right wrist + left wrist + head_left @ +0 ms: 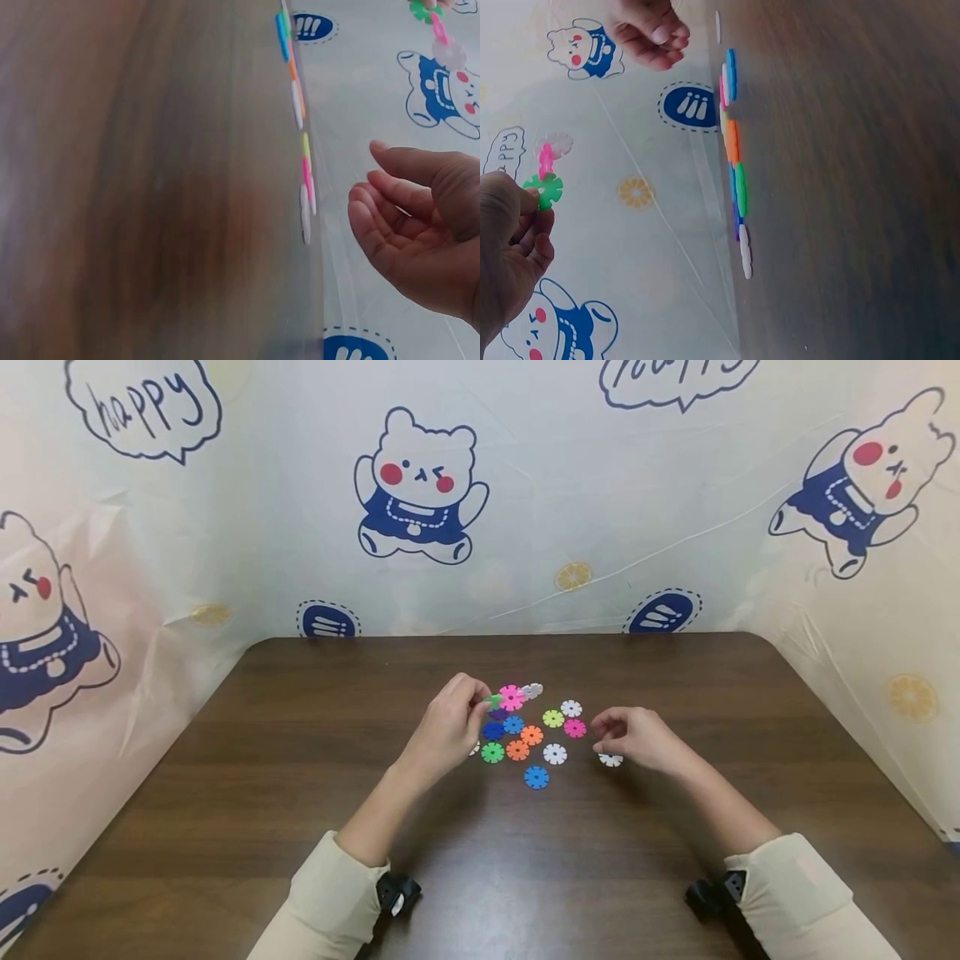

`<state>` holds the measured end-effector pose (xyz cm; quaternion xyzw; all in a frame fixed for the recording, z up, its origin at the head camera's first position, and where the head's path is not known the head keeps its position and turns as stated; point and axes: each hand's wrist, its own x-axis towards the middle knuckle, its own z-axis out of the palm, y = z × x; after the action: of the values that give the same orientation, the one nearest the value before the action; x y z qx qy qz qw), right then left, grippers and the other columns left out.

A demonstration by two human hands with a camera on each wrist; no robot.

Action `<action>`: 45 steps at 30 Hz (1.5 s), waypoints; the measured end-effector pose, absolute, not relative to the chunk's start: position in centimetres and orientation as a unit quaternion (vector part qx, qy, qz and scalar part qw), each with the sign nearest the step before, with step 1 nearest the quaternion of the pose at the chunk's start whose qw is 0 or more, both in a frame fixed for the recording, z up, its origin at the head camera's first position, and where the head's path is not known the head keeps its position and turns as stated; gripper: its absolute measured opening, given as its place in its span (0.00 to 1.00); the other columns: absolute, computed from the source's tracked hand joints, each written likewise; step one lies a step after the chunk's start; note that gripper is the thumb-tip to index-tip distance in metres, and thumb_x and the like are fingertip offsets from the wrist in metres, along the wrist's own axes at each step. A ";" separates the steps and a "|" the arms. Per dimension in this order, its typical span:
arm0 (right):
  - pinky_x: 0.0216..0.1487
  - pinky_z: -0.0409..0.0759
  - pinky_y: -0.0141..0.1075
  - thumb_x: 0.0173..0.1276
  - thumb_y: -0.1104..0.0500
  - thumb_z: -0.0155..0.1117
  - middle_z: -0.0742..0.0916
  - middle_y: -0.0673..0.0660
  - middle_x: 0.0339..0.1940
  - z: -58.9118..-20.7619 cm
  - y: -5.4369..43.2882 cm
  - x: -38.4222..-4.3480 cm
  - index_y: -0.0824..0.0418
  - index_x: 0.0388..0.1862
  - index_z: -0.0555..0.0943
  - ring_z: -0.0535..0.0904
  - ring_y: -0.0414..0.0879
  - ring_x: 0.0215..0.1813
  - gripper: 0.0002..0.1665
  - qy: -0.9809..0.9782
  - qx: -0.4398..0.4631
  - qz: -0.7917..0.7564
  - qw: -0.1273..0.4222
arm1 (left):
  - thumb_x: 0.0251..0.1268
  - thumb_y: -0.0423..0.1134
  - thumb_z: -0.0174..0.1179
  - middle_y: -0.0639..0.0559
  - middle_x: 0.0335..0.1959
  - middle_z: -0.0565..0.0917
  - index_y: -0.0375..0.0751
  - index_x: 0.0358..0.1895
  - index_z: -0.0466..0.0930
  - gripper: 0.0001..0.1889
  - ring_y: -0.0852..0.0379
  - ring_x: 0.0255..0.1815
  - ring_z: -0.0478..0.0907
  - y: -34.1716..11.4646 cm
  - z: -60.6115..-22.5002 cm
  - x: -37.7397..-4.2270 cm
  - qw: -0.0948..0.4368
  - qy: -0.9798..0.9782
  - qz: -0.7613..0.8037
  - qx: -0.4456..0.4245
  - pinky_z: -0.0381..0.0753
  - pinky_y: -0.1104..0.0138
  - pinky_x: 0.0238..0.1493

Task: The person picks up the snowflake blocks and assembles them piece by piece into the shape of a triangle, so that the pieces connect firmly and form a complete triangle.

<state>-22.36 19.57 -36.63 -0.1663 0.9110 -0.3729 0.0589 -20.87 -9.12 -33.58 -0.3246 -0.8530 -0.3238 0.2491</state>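
My left hand (450, 727) pinches a green notched plastic disc (549, 192) between thumb and fingers, raised above the table. A pink disc (512, 697) is slotted into the green one, and a clear whitish disc (532, 691) joins on at the far end of this short chain. My right hand (647, 742) hovers with loosely bent fingers, thumb and fingertips apart and nothing between them. Below it lies a white disc (611, 761), partly covered by the hand in the head view. Closest to its left is a magenta disc (575, 728).
Several loose discs lie flat between the hands, among them a blue one (536, 777), an orange one (517, 750), a green one (492, 752) and a yellow-green one (553, 718). The brown table (225, 827) ends at a patterned curtain (525, 593).
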 end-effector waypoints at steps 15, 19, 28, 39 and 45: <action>0.35 0.73 0.36 0.51 0.65 0.72 0.82 0.54 0.30 -37.6 21.3 -22.9 0.69 0.39 0.81 0.74 0.44 0.31 0.17 0.934 -0.186 -0.291 0.089 | 0.55 0.22 0.61 0.49 0.29 0.71 0.31 0.35 0.73 0.08 0.58 0.29 0.67 -9.3 -33.6 -20.9 0.251 -0.854 -0.324 -0.322 0.74 0.72 0.30; 0.34 0.73 0.36 0.50 0.65 0.72 0.81 0.54 0.29 -37.7 21.4 -22.9 0.70 0.39 0.81 0.74 0.45 0.31 0.17 0.937 -0.186 -0.278 0.103 | 0.54 0.22 0.61 0.49 0.29 0.71 0.31 0.35 0.73 0.08 0.58 0.29 0.67 -9.3 -33.5 -20.9 0.253 -0.851 -0.326 -0.325 0.74 0.72 0.30; 0.35 0.73 0.36 0.49 0.65 0.73 0.81 0.54 0.29 -38.0 21.6 -23.1 0.68 0.38 0.81 0.74 0.45 0.32 0.16 0.937 -0.190 -0.273 0.103 | 0.54 0.22 0.61 0.48 0.29 0.71 0.31 0.35 0.73 0.08 0.58 0.29 0.67 -9.4 -33.5 -20.9 0.253 -0.852 -0.324 -0.325 0.74 0.72 0.30; 0.34 0.71 0.36 0.49 0.67 0.72 0.78 0.53 0.26 -38.4 21.7 -23.4 0.65 0.34 0.78 0.72 0.46 0.31 0.14 0.936 -0.192 -0.278 0.101 | 0.54 0.22 0.61 0.49 0.29 0.71 0.32 0.34 0.73 0.08 0.58 0.29 0.67 -9.5 -33.8 -20.8 0.247 -0.855 -0.323 -0.321 0.73 0.71 0.30; 0.31 0.69 0.37 0.51 0.68 0.69 0.76 0.52 0.23 -37.9 21.9 -23.4 0.63 0.33 0.76 0.70 0.46 0.28 0.12 0.933 -0.183 -0.288 0.115 | 0.54 0.22 0.62 0.49 0.29 0.71 0.32 0.35 0.73 0.08 0.58 0.30 0.67 -9.5 -33.9 -20.9 0.247 -0.857 -0.321 -0.319 0.74 0.72 0.31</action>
<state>-23.35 21.85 -37.89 -0.1834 0.9329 -0.2879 0.1148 -20.87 -9.54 -33.87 -0.3191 -0.8566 -0.3214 0.2474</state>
